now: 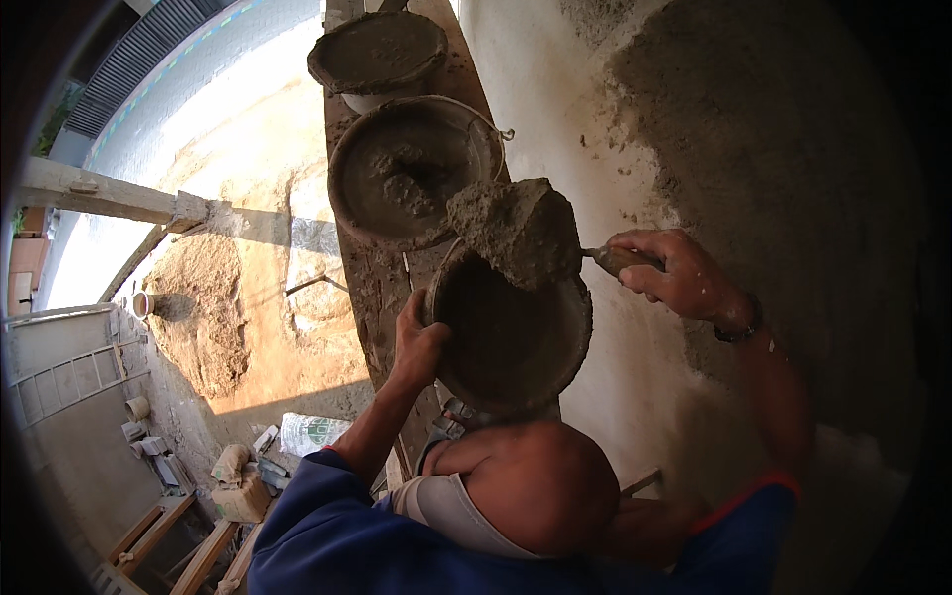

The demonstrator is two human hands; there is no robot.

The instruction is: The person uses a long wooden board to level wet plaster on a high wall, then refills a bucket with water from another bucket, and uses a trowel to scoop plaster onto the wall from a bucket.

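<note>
My left hand (418,342) grips the rim of a round, mortar-stained pan (555,372), which is tilted in front of my knee. In my right hand (674,273) is the handle of a trowel (623,260). A heaped lump of wet grey mortar (521,233) covers the trowel's blade, over the far edge of the pan. Just beyond stands a bucket (342,188) with a wire handle and some mortar in it. The inside of the pan is dark, so what lies in it is hard to make out.
A narrow plank (372,283) runs away from me under the containers. At its far end stands another mortar-filled container (377,50). To the right rises a wall (585,149), partly coated with darker mortar. Far below on the left are a sand heap (203,327) and a white sack (309,433).
</note>
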